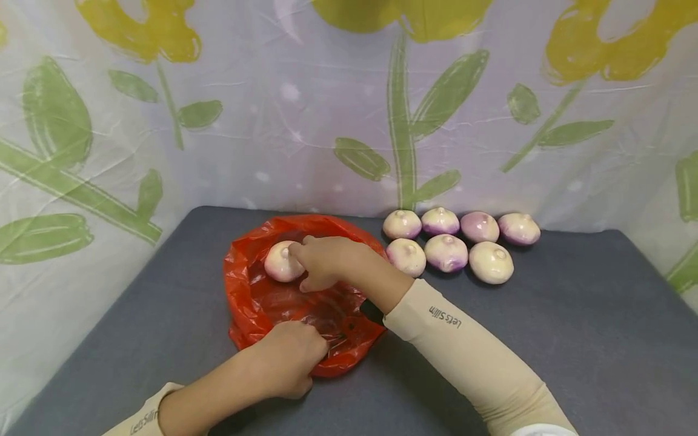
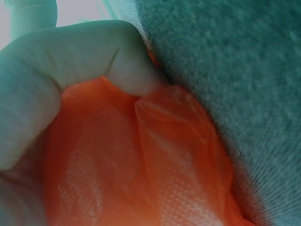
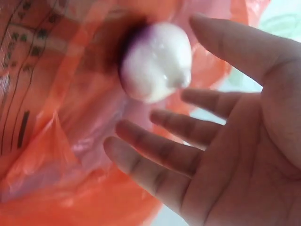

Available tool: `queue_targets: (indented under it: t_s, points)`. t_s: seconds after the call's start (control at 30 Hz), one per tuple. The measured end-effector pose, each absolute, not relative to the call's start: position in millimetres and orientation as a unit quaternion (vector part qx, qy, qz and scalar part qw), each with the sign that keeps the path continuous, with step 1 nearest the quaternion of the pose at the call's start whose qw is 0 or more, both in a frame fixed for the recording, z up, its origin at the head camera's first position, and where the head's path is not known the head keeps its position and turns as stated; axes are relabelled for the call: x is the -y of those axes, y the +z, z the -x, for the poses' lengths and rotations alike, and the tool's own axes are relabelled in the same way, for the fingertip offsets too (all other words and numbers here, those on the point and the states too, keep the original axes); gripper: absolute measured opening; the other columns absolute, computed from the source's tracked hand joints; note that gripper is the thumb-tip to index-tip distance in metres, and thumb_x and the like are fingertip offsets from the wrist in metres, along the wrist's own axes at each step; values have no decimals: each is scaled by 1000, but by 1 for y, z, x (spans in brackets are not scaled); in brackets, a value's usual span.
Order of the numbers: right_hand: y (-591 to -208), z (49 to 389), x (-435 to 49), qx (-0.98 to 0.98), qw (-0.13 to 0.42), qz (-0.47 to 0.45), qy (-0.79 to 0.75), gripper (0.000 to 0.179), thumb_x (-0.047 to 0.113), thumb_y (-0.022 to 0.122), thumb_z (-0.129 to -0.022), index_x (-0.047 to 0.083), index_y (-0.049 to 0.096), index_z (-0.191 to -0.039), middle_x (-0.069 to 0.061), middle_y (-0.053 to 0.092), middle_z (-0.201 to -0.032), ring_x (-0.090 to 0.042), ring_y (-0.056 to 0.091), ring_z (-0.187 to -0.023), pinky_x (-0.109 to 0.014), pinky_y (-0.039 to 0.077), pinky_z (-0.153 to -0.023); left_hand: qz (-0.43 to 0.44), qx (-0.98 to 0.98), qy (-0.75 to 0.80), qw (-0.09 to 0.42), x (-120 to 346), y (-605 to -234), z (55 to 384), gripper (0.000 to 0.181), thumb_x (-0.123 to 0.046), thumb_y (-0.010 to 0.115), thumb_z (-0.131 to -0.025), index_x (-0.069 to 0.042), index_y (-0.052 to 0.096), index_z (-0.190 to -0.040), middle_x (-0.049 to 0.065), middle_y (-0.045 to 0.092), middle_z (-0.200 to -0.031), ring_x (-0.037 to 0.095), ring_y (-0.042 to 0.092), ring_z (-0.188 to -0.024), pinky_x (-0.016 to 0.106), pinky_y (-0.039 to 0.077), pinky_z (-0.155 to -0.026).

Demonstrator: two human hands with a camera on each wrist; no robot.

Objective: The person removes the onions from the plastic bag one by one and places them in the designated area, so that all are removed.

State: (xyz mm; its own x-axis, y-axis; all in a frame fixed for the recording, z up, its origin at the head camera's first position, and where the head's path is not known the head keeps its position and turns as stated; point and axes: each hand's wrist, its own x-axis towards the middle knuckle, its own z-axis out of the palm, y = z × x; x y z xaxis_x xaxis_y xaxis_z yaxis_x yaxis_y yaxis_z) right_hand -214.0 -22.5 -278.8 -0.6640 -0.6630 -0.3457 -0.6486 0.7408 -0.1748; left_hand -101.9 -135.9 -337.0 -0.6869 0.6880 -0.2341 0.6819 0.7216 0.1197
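Note:
A red plastic bag (image 1: pixel 240 303) lies spread with its mouth up on the grey table. Inside it, toward the back left, is one white and purple turnip-like bulb (image 1: pixel 282 264). My right hand (image 1: pixel 332 261) is over the bag beside this bulb; in the right wrist view its fingers (image 3: pixel 164 146) are spread and the bulb (image 3: pixel 157 63) stands apart from the palm. At the bag's near rim my left hand (image 1: pixel 283 357) grips the plastic; the left wrist view shows the thumb and finger (image 2: pixel 94 52) around a fold of the bag (image 2: pixel 117 165).
Several similar bulbs (image 1: pixel 447 253) stand in two rows at the back right of the table (image 1: pixel 545 339), close to the right forearm. Behind the table hangs a flower-patterned cloth (image 1: pixel 305 151). A dark patch (image 1: pixel 372 312) shows at the bag's right rim.

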Motion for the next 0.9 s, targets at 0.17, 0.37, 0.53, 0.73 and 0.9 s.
queue_targets:
  t_s: [0.17,0.37,0.53,0.73,0.9]
  points:
    - [-287,211,36,-924,162,345,-24,91,51,64,-92,16,15,-161,-9,18,-165,-33,34,-143,-50,35,-109,-387,-914,18,122,136,-336,103,19,-11,83,-68,-15,65,-74,-9,44,-59,11,42,-54,29,41,-53]
    - [-294,209,43,-914,154,374,-17,89,52,63,-93,20,16,-161,-4,13,-167,-33,26,-147,-50,32,-110,-389,-913,13,117,136,-336,104,19,-13,84,-68,-14,67,-76,-9,44,-58,11,41,-52,28,43,-54]
    - [-299,209,45,-916,147,374,-3,83,45,66,-93,24,23,-160,-6,30,-159,-29,37,-139,-47,39,-106,-387,-914,11,122,137,-336,102,19,-14,85,-68,-14,68,-77,-8,46,-59,11,42,-54,30,45,-56]
    - [-304,205,43,-909,155,386,-18,57,37,65,-94,27,49,-148,-7,45,-142,-28,52,-117,-47,45,-99,-393,-912,14,112,137,-336,101,21,-11,82,-67,-16,62,-71,-9,43,-60,11,40,-55,31,41,-54]
    - [-305,197,44,-910,135,393,22,64,40,72,-88,27,49,-147,-8,43,-142,-29,52,-112,-43,49,-93,-396,-912,12,105,138,-337,101,22,-12,83,-66,-16,61,-70,-8,43,-59,11,40,-54,31,41,-53]
